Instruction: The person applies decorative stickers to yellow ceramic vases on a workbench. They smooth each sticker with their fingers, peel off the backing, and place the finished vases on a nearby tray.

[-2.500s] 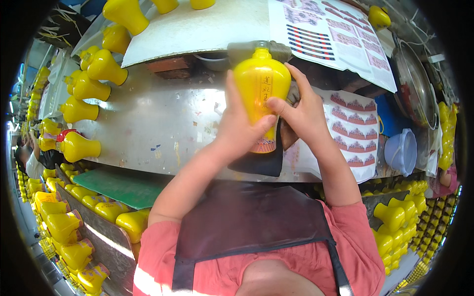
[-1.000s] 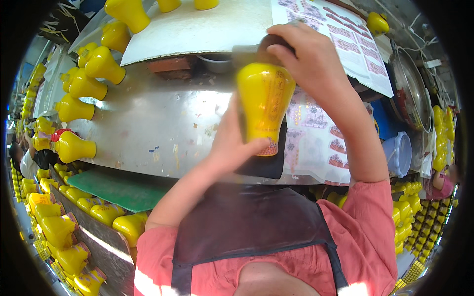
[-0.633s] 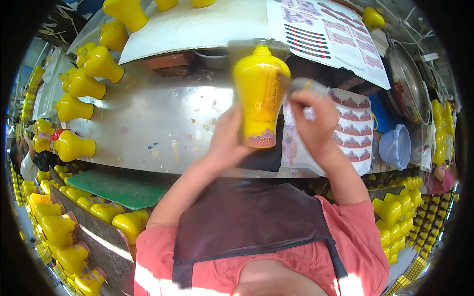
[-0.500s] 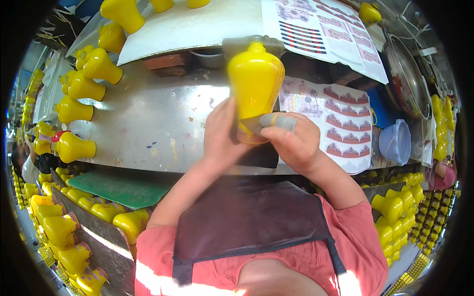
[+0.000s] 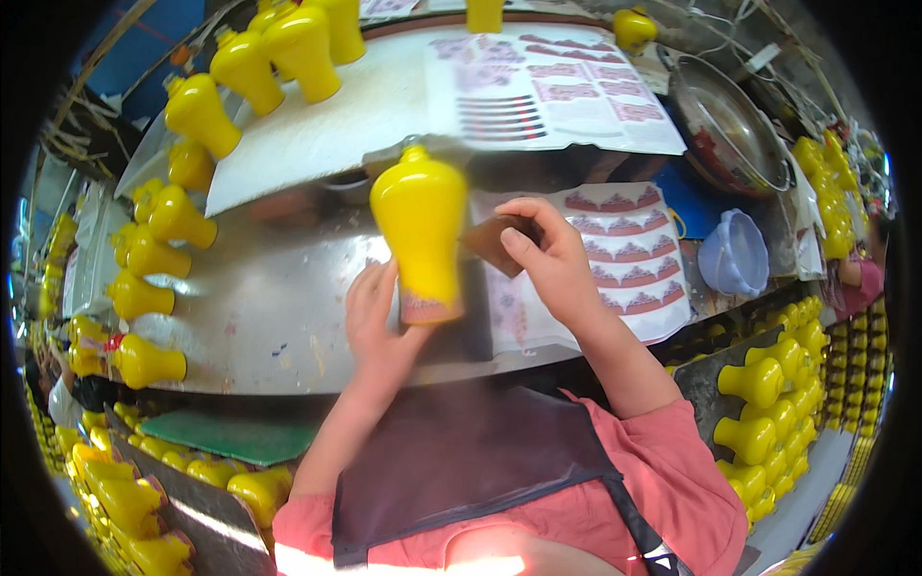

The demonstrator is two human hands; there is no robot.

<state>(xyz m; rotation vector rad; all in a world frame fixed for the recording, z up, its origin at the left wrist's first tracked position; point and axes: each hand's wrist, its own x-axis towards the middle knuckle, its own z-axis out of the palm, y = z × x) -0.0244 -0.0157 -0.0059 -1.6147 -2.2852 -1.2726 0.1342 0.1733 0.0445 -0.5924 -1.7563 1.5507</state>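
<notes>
A glossy yellow vase (image 5: 418,216) stands upright before me, slightly blurred, its narrow neck at the top. A purple-and-pink patterned decal band (image 5: 429,307) wraps its foot. My left hand (image 5: 375,317) is around the lower part of the vase, fingers on its left side and thumb by the base. To the right of the vase, my right hand (image 5: 552,250) pinches a flat brown scraper (image 5: 497,242) between thumb and fingers, its edge close to the vase wall. Under that hand lies a printed decal sheet (image 5: 629,250) with rows of red-brown scalloped strips.
Another decal sheet (image 5: 538,91) lies on the white board (image 5: 327,115) at the back. Several yellow vases (image 5: 149,360) line the bench's left side. A lilac bucket (image 5: 734,254) and a large metal pan (image 5: 730,125) are at right. More vases (image 5: 754,384) fill racks below.
My right hand and scraper have moved off the vase's foot to the right. The patterned band there is now exposed. The view has shifted, and my left hand stays at the vase.
</notes>
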